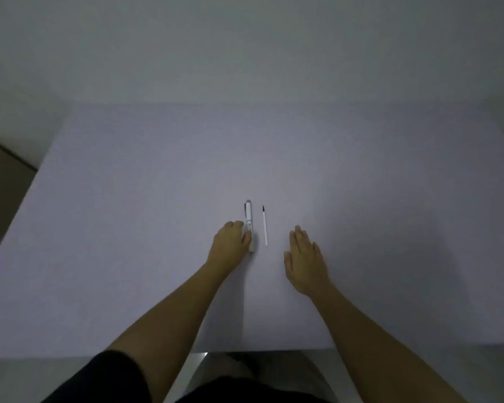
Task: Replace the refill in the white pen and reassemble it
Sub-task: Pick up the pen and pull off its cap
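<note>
A white pen (248,216) with a dark clip lies lengthwise on the pale table (128,228), near its middle. My left hand (229,244) rests against the pen's near half, fingers curled onto it. A thin white refill (265,228) with a dark tip lies parallel to the pen, just to its right, untouched. My right hand (304,260) lies flat on the table to the right of the refill, fingers together and pointing away from me, holding nothing.
The table's near edge (245,351) runs just in front of my body. Its left edge slants toward a dim floor area (3,175). A plain wall (245,48) stands behind the table.
</note>
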Tool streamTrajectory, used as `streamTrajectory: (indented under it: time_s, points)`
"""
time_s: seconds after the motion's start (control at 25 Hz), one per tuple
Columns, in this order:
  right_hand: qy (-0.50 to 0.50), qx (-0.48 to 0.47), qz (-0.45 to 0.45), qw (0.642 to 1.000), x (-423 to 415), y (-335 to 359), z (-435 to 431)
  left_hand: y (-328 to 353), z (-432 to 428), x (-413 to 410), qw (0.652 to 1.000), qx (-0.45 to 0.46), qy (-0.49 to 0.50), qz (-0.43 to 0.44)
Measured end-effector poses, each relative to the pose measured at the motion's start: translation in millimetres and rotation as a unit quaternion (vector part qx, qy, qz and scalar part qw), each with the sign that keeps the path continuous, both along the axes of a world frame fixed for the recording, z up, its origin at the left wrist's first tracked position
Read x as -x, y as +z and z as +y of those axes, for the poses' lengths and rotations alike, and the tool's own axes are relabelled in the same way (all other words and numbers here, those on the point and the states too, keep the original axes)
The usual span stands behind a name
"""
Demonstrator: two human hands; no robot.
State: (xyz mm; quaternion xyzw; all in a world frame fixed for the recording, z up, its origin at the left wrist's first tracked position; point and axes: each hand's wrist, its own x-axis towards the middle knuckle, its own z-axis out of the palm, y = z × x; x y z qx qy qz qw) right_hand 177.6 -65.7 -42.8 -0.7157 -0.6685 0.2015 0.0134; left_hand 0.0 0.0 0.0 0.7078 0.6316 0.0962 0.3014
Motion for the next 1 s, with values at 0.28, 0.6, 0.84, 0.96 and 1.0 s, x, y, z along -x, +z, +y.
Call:
streamTrajectory:
  time_s: [0.28, 0.6, 0.84, 0.96, 1.0]
  points:
    - [-0.008, 0.000, -0.008, 1.000, -0.6, -21.2, -3.4, -24.2, 20.1, -21.4, 0.995, 0.039, 0.089, 0.017]
    - [0.000, 0.013, 0.018, 1.000, -2.1, -22.3, -1.1, -23.9, 19.7, -24.2, 0.994, 0.048, 0.097, 0.012]
    - [0.007, -0.175, 0.117, 0.978, -16.6, 23.9, 22.7, -0.5, 18.5, 14.4, 0.998, 0.011, -0.069, 0.007]
    - [0.076, -0.201, 0.114, 0.970, -13.4, 49.7, 45.9, 11.7, 16.6, 25.5, 0.986, -0.006, -0.163, -0.027]
    - [0.111, -0.186, 0.107, 0.970, -11.4, 55.9, 51.8, 14.3, 15.0, 26.5, 0.983, -0.014, -0.180, -0.040]
